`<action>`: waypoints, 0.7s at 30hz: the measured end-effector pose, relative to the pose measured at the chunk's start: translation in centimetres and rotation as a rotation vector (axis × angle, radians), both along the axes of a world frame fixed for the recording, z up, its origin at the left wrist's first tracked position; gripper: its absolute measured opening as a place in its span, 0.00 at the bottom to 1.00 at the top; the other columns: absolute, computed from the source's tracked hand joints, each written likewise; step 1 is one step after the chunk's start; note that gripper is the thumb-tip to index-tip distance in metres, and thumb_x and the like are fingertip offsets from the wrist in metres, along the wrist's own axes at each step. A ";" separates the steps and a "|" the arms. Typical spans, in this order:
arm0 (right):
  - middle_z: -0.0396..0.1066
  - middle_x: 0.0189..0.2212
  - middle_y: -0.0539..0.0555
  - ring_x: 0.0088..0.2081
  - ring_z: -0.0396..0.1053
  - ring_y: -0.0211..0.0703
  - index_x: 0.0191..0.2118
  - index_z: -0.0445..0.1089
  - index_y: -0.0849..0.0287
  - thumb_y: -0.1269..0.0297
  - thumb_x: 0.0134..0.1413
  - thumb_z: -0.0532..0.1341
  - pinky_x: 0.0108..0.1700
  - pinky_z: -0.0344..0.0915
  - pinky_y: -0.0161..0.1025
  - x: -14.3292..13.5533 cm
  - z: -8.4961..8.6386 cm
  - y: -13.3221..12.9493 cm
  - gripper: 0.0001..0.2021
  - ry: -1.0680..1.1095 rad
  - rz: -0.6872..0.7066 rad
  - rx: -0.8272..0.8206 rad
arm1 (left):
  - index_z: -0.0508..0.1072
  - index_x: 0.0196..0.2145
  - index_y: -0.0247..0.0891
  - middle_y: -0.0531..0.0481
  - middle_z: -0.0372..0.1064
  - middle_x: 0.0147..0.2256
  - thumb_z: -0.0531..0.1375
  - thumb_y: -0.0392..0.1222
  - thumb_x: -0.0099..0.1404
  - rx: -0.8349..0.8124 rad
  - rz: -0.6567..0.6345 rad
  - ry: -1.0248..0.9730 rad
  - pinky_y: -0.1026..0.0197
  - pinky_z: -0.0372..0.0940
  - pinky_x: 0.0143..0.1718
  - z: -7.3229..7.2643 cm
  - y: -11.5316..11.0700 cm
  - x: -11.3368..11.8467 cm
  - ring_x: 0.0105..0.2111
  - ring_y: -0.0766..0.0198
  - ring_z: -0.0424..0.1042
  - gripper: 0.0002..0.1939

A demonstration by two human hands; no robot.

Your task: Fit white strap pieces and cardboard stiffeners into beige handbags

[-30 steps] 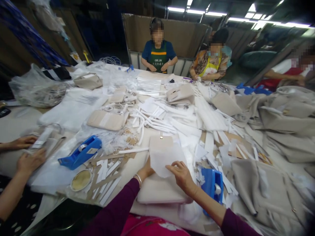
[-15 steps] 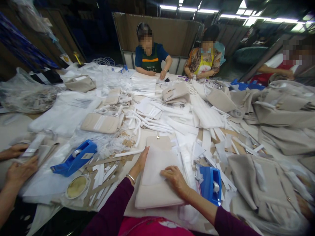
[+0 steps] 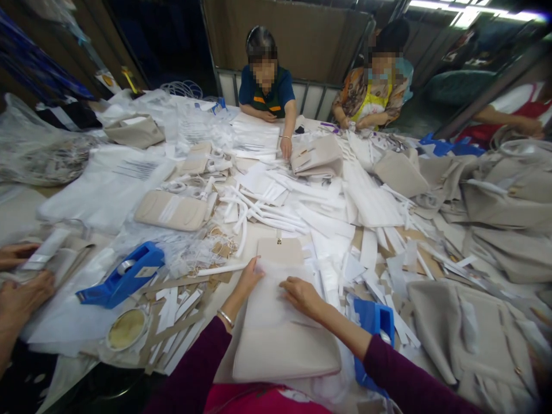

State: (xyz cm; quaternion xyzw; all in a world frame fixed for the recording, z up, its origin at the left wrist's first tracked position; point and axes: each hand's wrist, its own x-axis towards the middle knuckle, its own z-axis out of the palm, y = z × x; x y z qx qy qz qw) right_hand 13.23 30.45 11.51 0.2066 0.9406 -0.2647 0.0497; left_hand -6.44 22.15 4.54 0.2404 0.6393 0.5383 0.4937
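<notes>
1. Left hand (image 3: 248, 279) is at the beige bag (image 3: 284, 351)'s left edge, fingers close together; pinch unclear.
2. The bag lies between both hands, long axis pointing away from the wearer, clasp (image 3: 279, 241) farthest.
3. Right hand (image 3: 297, 293) curls its fingers over the thin white sheet (image 3: 273, 287); I can't tell if they pinch.
4. Blue tape dispensers (image 3: 125, 273) flank it on the cluttered table (image 3: 255, 240); people (image 3: 267, 95) sit opposite.

Smooth matt beige, leather-like material is seen on the bag (image 3: 287, 339); glossy blue plastic on the tape dispenser (image 3: 125, 273); shiny metal on the bracelet (image 3: 225, 318).
</notes>
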 end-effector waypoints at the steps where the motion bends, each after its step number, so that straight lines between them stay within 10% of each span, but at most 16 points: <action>1: 0.70 0.41 0.55 0.42 0.65 0.46 0.48 0.68 0.54 0.62 0.58 0.57 0.41 0.61 0.39 -0.5 -0.7 0.3 0.13 0.004 -0.009 0.045 | 0.59 0.54 0.39 0.48 0.68 0.44 0.59 0.35 0.50 0.004 0.004 0.007 0.57 0.64 0.46 0.0 0.0 0.0 0.42 0.62 0.68 0.32; 9: 0.60 0.53 0.60 0.53 0.54 0.52 0.56 0.61 0.54 0.66 0.57 0.57 0.55 0.51 0.52 -0.8 -4.8 0.0 0.20 0.107 -0.094 0.174 | 0.56 0.57 0.40 0.47 0.65 0.43 0.55 0.30 0.52 -0.060 0.075 0.194 0.55 0.64 0.47 -0.3 -0.1 0.0 0.42 0.61 0.67 0.33; 13: 0.59 0.54 0.59 0.55 0.52 0.53 0.57 0.60 0.52 0.65 0.57 0.56 0.57 0.46 0.56 -0.8 -5.2 0.0 0.21 0.087 -0.109 0.157 | 0.59 0.56 0.37 0.40 0.59 0.47 0.49 0.24 0.54 -0.186 0.151 0.817 0.46 0.56 0.53 2.6 0.2 0.2 0.49 0.53 0.60 0.31; 17: 0.58 0.54 0.59 0.55 0.51 0.54 0.57 0.59 0.50 0.65 0.57 0.57 0.58 0.43 0.57 -0.9 -5.2 0.0 0.21 0.076 -0.127 0.147 | 0.64 0.51 0.39 0.41 0.60 0.48 0.47 0.28 0.63 -0.103 -0.234 1.168 0.47 0.53 0.53 5.1 0.7 1.8 0.50 0.52 0.57 0.20; 21: 0.59 0.53 0.60 0.54 0.52 0.53 0.57 0.59 0.53 0.64 0.55 0.59 0.57 0.45 0.55 -1.1 -5.3 0.1 0.23 0.064 -0.166 0.149 | 0.65 0.43 0.39 0.45 0.61 0.42 0.58 0.42 0.62 -0.162 -0.544 1.206 0.49 0.57 0.47 3.7 0.7 3.3 0.44 0.52 0.59 0.12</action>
